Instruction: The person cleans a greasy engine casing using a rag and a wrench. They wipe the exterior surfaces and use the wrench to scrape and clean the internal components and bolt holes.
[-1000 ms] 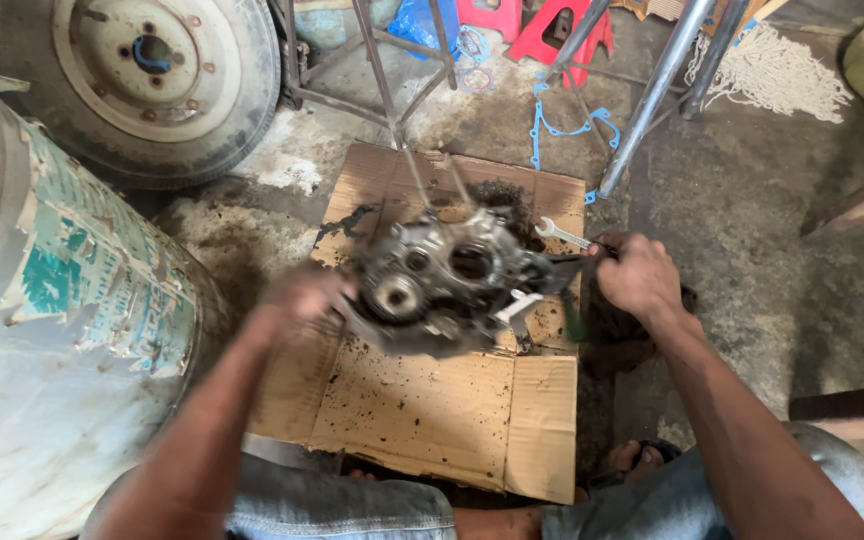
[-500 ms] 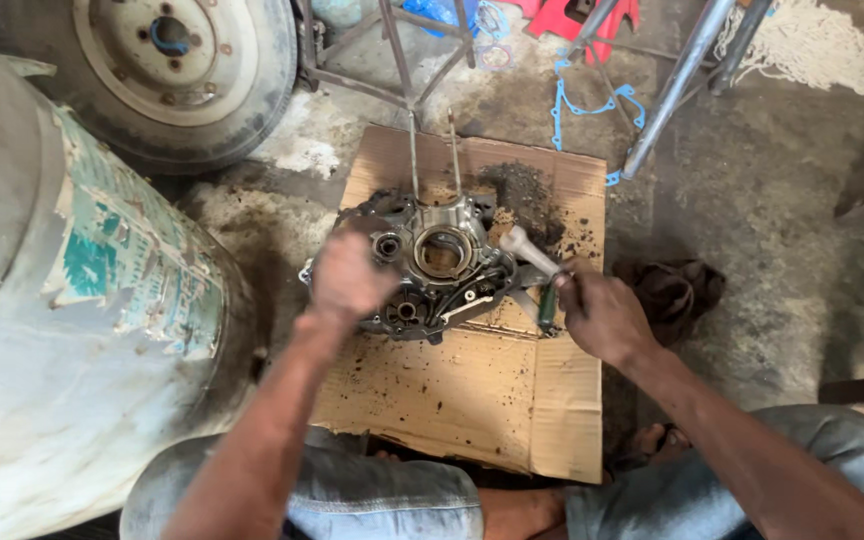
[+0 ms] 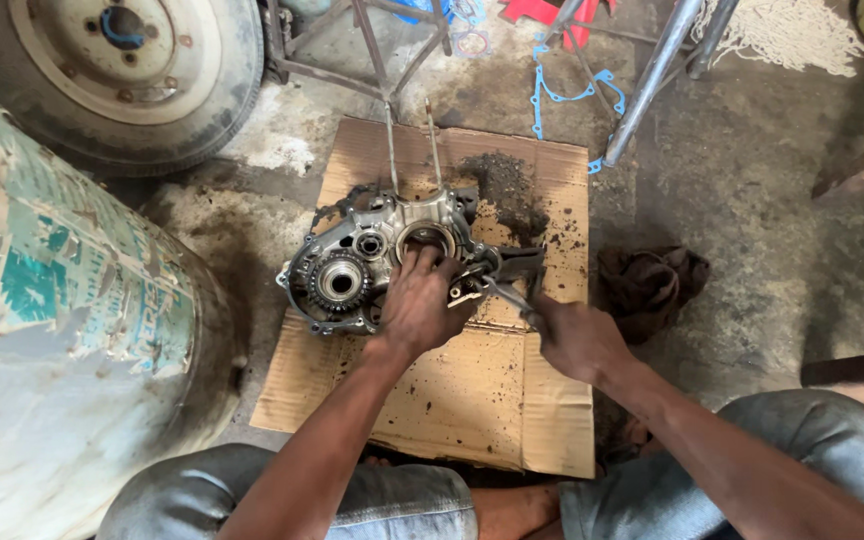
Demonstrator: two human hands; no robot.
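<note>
**Two bare hands on an oily engine case on cardboard**

At the far left a large drum (image 3: 62, 330) lies on its side, its teal and white label peeling. Above it, at the top left, a tyre on a pale steel wheel (image 3: 132, 60) rests against the concrete floor (image 3: 772, 200).

In the middle, a sheet of brown cardboard (image 3: 472, 400), spotted with oil and dark grit, lies flat on the floor. An engine case (image 3: 372, 255) of grey metal sits on the upper half of it, open face up. A toothed gear (image 3: 340, 283) shows at its left end, a round bore is near its middle, and two thin studs stick out from its far edge toward a metal frame (image 3: 372, 50).

The person crouches at the near edge of the cardboard, knees in grey trousers. The left hand (image 3: 420, 305) lies on the middle of the case, fingers spread and bent over its rim just below the bore; its grip is loose, pressing down more than closing round anything. The right hand (image 3: 577, 340) sits just right of the case, its grip closed around the handle of a metal tool (image 3: 497, 292), whose far end touches the right side of the case.

Further right a dark rag (image 3: 652, 280) lies crumpled on the floor beside the cardboard. Beyond the top edge lies a thin blue gasket (image 3: 567, 95), and a shiny metal pole (image 3: 652, 75) slants upward.
</note>
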